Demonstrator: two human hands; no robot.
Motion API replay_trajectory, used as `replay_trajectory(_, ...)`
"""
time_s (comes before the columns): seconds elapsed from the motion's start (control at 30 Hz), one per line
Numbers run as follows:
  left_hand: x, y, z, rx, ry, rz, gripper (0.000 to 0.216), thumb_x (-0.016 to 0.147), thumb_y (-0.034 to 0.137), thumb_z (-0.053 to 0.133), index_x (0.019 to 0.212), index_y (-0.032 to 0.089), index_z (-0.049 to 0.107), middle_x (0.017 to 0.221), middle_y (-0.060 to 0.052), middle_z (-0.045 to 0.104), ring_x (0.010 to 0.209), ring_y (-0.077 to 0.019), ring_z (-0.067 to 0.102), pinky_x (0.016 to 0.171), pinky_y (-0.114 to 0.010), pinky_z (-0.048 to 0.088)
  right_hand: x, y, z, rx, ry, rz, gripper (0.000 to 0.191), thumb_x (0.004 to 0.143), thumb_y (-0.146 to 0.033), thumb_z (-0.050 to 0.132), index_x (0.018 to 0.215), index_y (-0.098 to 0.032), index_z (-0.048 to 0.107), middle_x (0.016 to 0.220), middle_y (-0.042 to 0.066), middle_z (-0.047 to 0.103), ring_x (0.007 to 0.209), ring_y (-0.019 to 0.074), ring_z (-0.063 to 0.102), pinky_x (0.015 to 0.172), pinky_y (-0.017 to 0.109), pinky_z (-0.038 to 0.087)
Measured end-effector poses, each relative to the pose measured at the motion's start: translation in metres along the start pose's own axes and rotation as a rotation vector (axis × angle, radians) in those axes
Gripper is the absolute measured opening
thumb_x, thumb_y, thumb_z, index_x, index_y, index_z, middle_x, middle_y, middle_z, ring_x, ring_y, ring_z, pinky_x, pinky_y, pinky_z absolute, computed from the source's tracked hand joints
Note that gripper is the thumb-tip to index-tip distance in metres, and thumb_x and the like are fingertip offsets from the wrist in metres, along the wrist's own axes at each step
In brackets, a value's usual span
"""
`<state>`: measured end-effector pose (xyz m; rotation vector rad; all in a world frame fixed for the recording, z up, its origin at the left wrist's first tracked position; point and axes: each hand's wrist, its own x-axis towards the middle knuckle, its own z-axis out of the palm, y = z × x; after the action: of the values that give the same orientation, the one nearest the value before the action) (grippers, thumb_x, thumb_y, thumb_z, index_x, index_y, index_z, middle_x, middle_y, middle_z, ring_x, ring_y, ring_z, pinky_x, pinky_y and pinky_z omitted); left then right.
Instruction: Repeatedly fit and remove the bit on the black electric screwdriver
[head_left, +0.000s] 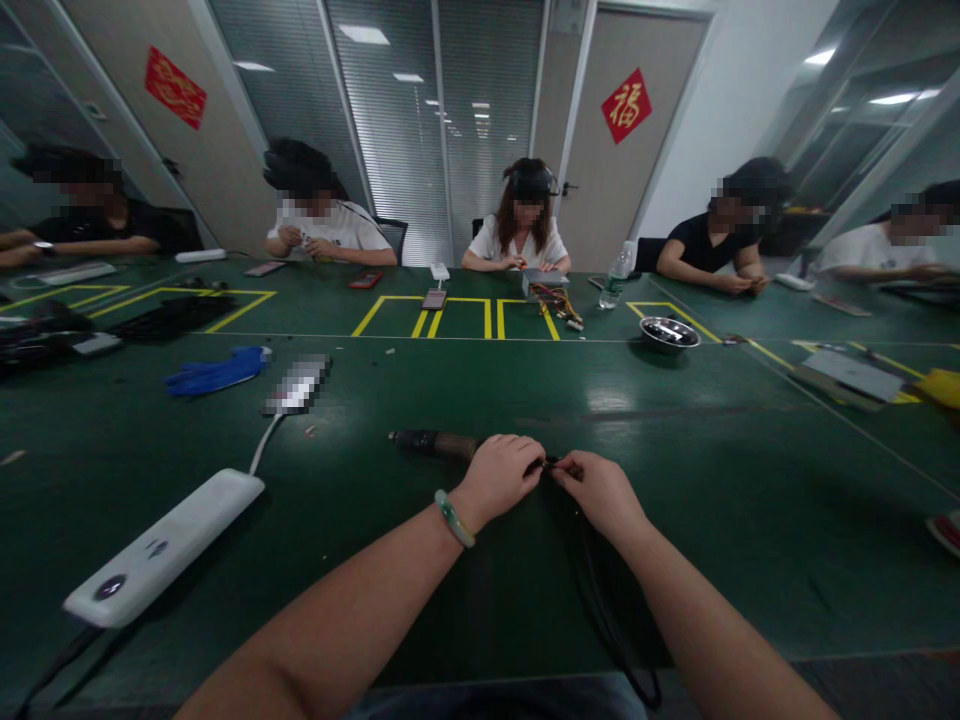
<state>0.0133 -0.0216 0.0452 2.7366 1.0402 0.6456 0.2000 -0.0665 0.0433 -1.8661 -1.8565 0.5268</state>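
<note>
My left hand (499, 475) is closed around a dark cylindrical tool (431, 444) that lies on the green table (450, 390) and sticks out to the left. My right hand (596, 490) pinches a small dark part at the tool's right end, fingertips meeting those of the left hand. A black cable (600, 600) runs from between the hands toward me and over the table's near edge. A pale green bracelet (454, 518) sits on my left wrist.
A white power strip (161, 548) lies at near left, its cord leading to a blurred phone (298, 386). A blue glove (217, 372) lies beyond. A metal bowl (669, 333), a water bottle (616, 277) and wiring (555, 300) sit farther back. Several people work around the table.
</note>
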Motion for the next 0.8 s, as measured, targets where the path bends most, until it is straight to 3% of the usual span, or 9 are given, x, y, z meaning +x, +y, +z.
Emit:
replay_trajectory(0.3,0.0001,-0.0016,-0.0009,-0.039,0.003,-0.002,0.010,0.090,0.025,0.056,0.098,0.022,0.061,0.102,-0.001,0.067,0.098,-0.0184,0.060,0.089,-0.034,0.043,0.0003,0.0011,-0.0059,0.131,-0.044,0.076,0.021,0.083,-0.039,0.057,0.086,-0.023,0.070,0.080,0.000,0.072,0.071,0.0163,0.064,0.060,0.025,0.041)
replay_trajectory(0.53,-0.0003,-0.0026,-0.0005,-0.055,0.008,0.007,0.011,0.090,0.026,0.057,0.099,0.022,0.061,0.104,-0.002,0.067,0.099,-0.0189,0.061,0.092,-0.035,0.042,0.0019,0.0040,-0.0035,0.183,-0.061,0.068,0.022,0.083,-0.040,0.057,0.089,-0.022,0.071,0.083,0.002,0.072,0.075,0.0174,0.066,0.065,0.026,0.044)
replay_trajectory(0.8,-0.0002,-0.0036,0.0005,-0.036,-0.002,0.017,0.009,0.090,0.025,0.057,0.097,0.022,0.061,0.103,0.000,0.067,0.098,-0.0178,0.061,0.090,-0.033,0.043,0.0001,-0.0019,0.0032,-0.102,0.077,-0.094,0.015,0.085,-0.029,0.055,0.088,-0.023,0.069,0.081,0.001,0.068,0.075,0.0170,0.062,0.067,0.027,0.042)
